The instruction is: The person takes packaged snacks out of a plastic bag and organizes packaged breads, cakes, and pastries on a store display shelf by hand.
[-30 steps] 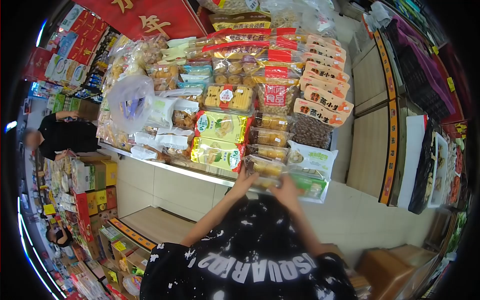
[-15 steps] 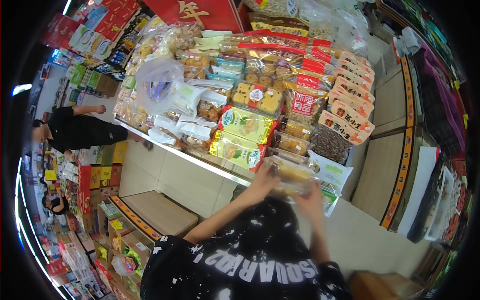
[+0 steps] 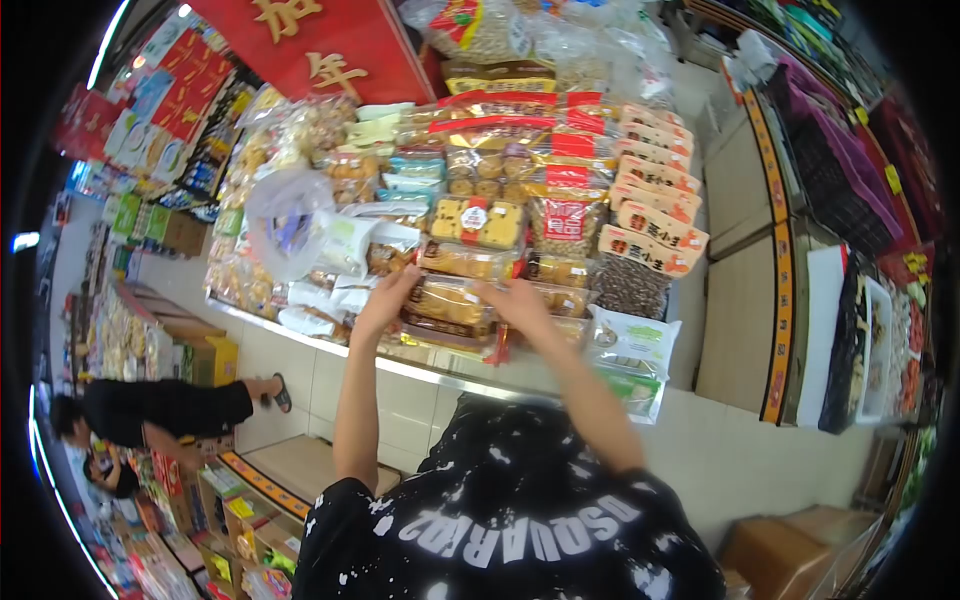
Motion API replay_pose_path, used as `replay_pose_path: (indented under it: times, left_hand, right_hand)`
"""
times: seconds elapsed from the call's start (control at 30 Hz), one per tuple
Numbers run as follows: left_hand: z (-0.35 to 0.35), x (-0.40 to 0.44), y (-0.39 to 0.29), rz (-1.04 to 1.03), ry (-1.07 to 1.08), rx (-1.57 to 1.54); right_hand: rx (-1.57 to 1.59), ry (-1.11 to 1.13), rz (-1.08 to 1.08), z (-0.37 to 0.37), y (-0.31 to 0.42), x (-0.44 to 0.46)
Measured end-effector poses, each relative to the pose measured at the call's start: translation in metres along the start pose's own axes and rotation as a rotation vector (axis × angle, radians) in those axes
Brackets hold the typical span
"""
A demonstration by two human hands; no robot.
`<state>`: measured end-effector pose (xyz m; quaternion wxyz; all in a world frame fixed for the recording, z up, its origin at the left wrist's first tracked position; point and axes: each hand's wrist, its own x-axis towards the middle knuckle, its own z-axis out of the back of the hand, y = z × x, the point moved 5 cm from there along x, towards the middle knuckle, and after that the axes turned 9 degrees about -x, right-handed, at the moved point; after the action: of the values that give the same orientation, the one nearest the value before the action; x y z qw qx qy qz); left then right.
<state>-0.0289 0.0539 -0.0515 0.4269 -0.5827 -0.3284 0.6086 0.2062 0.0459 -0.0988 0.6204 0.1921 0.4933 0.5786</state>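
Where the pack lies, left hand and right hand flank it.

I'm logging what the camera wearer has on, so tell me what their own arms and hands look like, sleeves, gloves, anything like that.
The left hand and right hand show no gloves. The forearms are uncovered below short black sleeves flecked with white. The shirt is black with white splatter marks and large white lettering.
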Motion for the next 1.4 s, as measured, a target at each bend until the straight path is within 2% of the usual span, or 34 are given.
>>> replay_pose_path:
  times: [0.03, 0.07, 0.1, 0.13, 0.17, 0.2, 0.23, 0.3, 0.37, 0.4, 0.47, 0.5, 0.53, 0.6, 0.63, 0.7, 0.73, 0.77, 0.8, 0.87, 0.93, 1.0, 1.03, 1.1, 1.17, 1.23, 1.3, 1.37, 1.4]
  left_hand:
    - [0.014, 0.022, 0.022, -0.030, -0.057, 0.025]
    - [0.027, 0.041, 0.046, -0.040, -0.106, 0.083]
    - [0.024, 0.044, 0.049, -0.034, -0.090, 0.085]
    - [0.025, 0.046, 0.051, -0.057, -0.148, 0.161]
    - [0.026, 0.046, 0.053, -0.081, -0.208, 0.236]
    - [0.012, 0.023, 0.029, -0.185, -0.308, 0.244]
    - [-0.006, 0.006, 0.025, -0.178, -0.302, 0.245]
    - [-0.029, -0.038, 0.005, -0.565, -0.631, 0.327]
    - [-0.073, -0.074, 0.004, -0.761, -0.570, 0.521]
    - [-0.090, -0.079, 0.023, -0.513, -0.336, 0.364]
    - [-0.131, -0.081, 0.070, -0.081, 0.113, 0.080]
    - [-0.151, -0.077, 0.106, 0.109, 0.327, -0.044]
    - [-0.163, -0.070, 0.132, 0.115, 0.328, -0.046]
    - [-0.182, -0.054, 0.167, -0.177, 0.196, 0.310]
    - [-0.192, -0.044, 0.177, -0.173, 0.194, 0.308]
    - [-0.204, -0.020, 0.196, -0.037, 0.175, -0.048]
    - [-0.211, -0.012, 0.216, -0.038, 0.173, -0.048]
    - [-0.210, 0.001, 0.241, -0.015, 0.018, 0.037]
    - [-0.207, 0.005, 0.240, 0.006, -0.137, 0.120]
    - [-0.206, 0.006, 0.242, 0.028, -0.104, 0.079]
    - [-0.209, 0.004, 0.236, 0.054, -0.075, 0.037]
    - [-0.203, 0.000, 0.218, -0.159, -0.273, 0.422]
    - [-0.205, 0.005, 0.214, -0.159, -0.282, 0.425]
    - [-0.220, 0.023, 0.207, -0.160, -0.135, 0.119]
    - [-0.217, 0.027, 0.206, -0.117, -0.215, 0.004]
    - [-0.214, 0.012, 0.166, -0.030, -0.293, -0.264]
    - [-0.214, 0.011, 0.154, -0.079, -0.298, -0.280]
    - [-0.215, 0.025, 0.165, 0.021, -0.098, -0.494]
    - [-0.220, 0.023, 0.161, 0.015, -0.095, -0.494]
  right_hand:
    - [0.001, -0.017, -0.015, -0.003, -0.001, 0.005]
    - [0.202, 0.057, -0.069, -0.011, -0.005, 0.009]
    - [0.406, 0.131, -0.120, -0.020, -0.013, 0.011]
    - [0.553, 0.097, -0.067, -0.021, -0.019, 0.012]
    - [0.556, 0.090, -0.077, -0.020, -0.033, 0.008]
    - [0.665, -0.107, 0.007, -0.004, -0.041, -0.003]
    - [0.767, -0.305, 0.094, 0.012, -0.053, -0.017]
    - [0.284, -0.444, -0.011, 0.045, -0.098, -0.045]
    - [-0.006, -0.551, -0.018, 0.064, -0.108, -0.076]
    - [-0.004, -0.547, -0.025, 0.061, -0.120, -0.084]
    - [-0.415, -0.612, 0.076, 0.054, -0.132, -0.094]
    - [-0.415, -0.610, 0.072, 0.052, -0.134, -0.097]
    - [-0.428, -0.610, 0.072, 0.048, -0.132, -0.100]
    - [-0.446, -0.602, 0.076, 0.045, -0.124, -0.101]
    - [-0.475, -0.565, 0.047, 0.044, -0.120, -0.099]
    - [-0.503, -0.526, 0.019, 0.043, -0.124, -0.095]
    - [-0.590, -0.498, 0.048, 0.039, -0.128, -0.091]
    - [-0.677, -0.471, 0.077, 0.038, -0.129, -0.087]
    - [-0.677, -0.475, 0.080, 0.041, -0.130, -0.086]
    - [-0.594, -0.388, 0.114, 0.043, -0.132, -0.083]
    - [-0.537, -0.452, 0.192, 0.052, -0.139, -0.079]
    - [-0.472, -0.512, 0.275, 0.060, -0.144, -0.070]
    - [-0.459, -0.553, 0.295, 0.065, -0.146, -0.063]
    - [-0.442, -0.590, 0.334, 0.073, -0.146, -0.055]
    - [-0.568, -0.565, 0.262, 0.077, -0.149, -0.051]
    - [-0.540, -0.486, 0.236, 0.071, -0.162, -0.046]
    - [-0.518, -0.416, 0.208, 0.066, -0.170, -0.045]
    - [-0.490, -0.452, 0.215, 0.062, -0.168, -0.051]
    - [-0.490, -0.458, 0.217, 0.064, -0.168, -0.051]
